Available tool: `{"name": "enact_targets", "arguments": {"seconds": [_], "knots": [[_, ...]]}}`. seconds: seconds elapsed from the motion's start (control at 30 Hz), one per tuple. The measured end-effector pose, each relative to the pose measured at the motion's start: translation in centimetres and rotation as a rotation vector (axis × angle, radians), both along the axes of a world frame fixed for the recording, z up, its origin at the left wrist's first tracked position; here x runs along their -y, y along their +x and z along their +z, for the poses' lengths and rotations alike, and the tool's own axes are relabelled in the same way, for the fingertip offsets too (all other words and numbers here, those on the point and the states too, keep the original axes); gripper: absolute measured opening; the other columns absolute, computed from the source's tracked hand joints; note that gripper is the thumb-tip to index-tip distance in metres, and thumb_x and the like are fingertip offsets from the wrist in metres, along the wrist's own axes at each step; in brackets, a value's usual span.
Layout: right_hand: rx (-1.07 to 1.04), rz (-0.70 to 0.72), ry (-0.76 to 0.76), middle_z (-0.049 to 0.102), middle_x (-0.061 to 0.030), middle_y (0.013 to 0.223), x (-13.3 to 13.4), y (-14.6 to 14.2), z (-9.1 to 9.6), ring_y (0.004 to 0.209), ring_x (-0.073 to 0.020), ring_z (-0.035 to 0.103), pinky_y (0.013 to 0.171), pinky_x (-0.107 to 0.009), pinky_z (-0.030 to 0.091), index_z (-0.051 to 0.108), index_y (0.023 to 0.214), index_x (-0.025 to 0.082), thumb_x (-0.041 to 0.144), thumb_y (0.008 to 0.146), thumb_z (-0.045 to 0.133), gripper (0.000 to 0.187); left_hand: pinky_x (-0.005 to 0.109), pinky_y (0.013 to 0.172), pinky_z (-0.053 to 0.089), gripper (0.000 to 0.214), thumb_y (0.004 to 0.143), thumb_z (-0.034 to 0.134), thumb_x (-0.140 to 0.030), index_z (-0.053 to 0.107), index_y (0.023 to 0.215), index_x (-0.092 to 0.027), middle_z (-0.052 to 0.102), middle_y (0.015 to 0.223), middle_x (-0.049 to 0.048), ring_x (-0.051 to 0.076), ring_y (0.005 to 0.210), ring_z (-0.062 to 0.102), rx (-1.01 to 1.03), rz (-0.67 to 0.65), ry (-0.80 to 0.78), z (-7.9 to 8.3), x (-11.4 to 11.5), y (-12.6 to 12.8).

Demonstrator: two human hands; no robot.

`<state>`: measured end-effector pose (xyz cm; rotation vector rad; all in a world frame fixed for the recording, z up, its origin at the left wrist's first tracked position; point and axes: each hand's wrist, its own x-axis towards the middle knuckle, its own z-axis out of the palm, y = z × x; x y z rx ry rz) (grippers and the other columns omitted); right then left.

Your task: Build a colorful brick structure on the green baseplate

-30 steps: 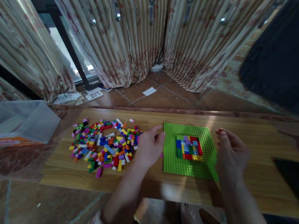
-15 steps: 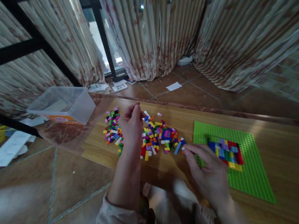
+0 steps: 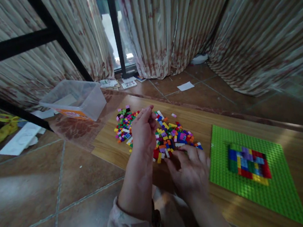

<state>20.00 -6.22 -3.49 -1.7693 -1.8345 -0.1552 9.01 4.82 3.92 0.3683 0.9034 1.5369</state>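
A loose pile of small colourful toy bricks [image 3: 170,135] lies on the wooden board. Above the pile's left part is my left hand [image 3: 144,131], its fingers curled together; whatever they may hold is hidden. My right hand [image 3: 190,171] is at the pile's near right edge, thumb and fingers apart, fingertips down among the bricks. To its right lies a green studded baseplate [image 3: 282,189]. A low block of joined red, blue, yellow, green and purple bricks [image 3: 248,164] sits near the middle of the plate.
A clear plastic bin [image 3: 95,102] with an orange label stands beyond the board's [image 3: 108,148] left end. Papers [image 3: 130,83] and a white sheet [image 3: 185,86] lie on the tiled floor. Striped curtains [image 3: 157,28] hang behind, and a black metal frame [image 3: 69,53] rises at left.
My right hand has moved left from beside the baseplate to the pile's near edge, and its fingers have spread. The view has shifted left. My left hand stays over the pile.
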Motion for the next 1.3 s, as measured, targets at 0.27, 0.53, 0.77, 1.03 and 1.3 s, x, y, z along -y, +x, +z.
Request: {"name": "enact_targets", "arguments": {"seconds": [0.27, 0.53, 0.77, 1.03, 1.3], "knots": [[-0.062, 0.009, 0.009, 0.064, -0.0079, 0.112, -0.2, 0.4, 0.4, 0.101, -0.0282, 0.050, 0.085, -0.043, 0.039, 0.070, 0.090, 0.020, 0.029, 0.082, 0.065, 0.013, 0.015, 0.041, 0.025, 0.011, 0.072, 0.070, -0.021, 0.067, 0.077, -0.012, 0.055, 0.058, -0.0041, 0.001, 0.043, 0.036, -0.163, -0.125, 0.063, -0.5, 0.1, 0.0], [-0.341, 0.057, 0.022, 0.068, -0.0060, 0.102, -0.4, 5.3, 1.4, 0.095, -0.0215, 0.060, 0.085, -0.038, 0.046, 0.066, 0.096, 0.021, 0.033, 0.089, 0.058, 0.016, 0.023, 0.064, 0.046, 0.022, 0.076, 0.068, -0.028, 0.073, 0.093, -0.014, 0.071, 0.082, 0.0036, 0.013, 0.071, 0.060, -0.732, -0.679, 0.267, -2.0, 1.2, 2.0], [-0.480, -0.003, 0.021, 0.071, -0.0034, 0.096, 0.5, 7.3, 2.3, 0.090, -0.0185, 0.064, 0.082, -0.034, 0.049, 0.066, 0.099, 0.022, 0.032, 0.090, 0.057, 0.016, 0.027, 0.074, 0.049, 0.024, 0.076, 0.069, -0.026, 0.073, 0.097, -0.016, 0.072, 0.096, 0.0067, 0.017, 0.081, 0.064, -0.796, -0.911, 0.321, -2.1, 2.7, 4.1], [-0.620, -0.011, 0.022, 0.070, -0.0033, 0.093, 0.5, 8.2, 1.9, 0.086, -0.0166, 0.065, 0.078, -0.031, 0.051, 0.067, 0.096, 0.022, 0.028, 0.090, 0.056, 0.014, 0.024, 0.072, 0.050, 0.030, 0.072, 0.069, -0.015, 0.073, 0.102, -0.017, 0.072, 0.096, 0.0053, 0.015, 0.080, 0.064, -0.776, -0.873, 0.314, -2.4, 3.3, 5.8], [-0.749, -0.015, 0.012, 0.070, -0.0035, 0.090, 0.6, 8.5, 1.9, 0.080, -0.0161, 0.066, 0.073, -0.030, 0.053, 0.068, 0.100, 0.022, 0.029, 0.089, 0.058, 0.018, 0.024, 0.071, 0.049, 0.036, 0.066, 0.072, -0.011, 0.071, 0.101, -0.015, 0.072, 0.090, 0.0045, 0.014, 0.078, 0.064, -0.629, -0.837, 0.260, -1.9, 3.6, 6.9]]}}
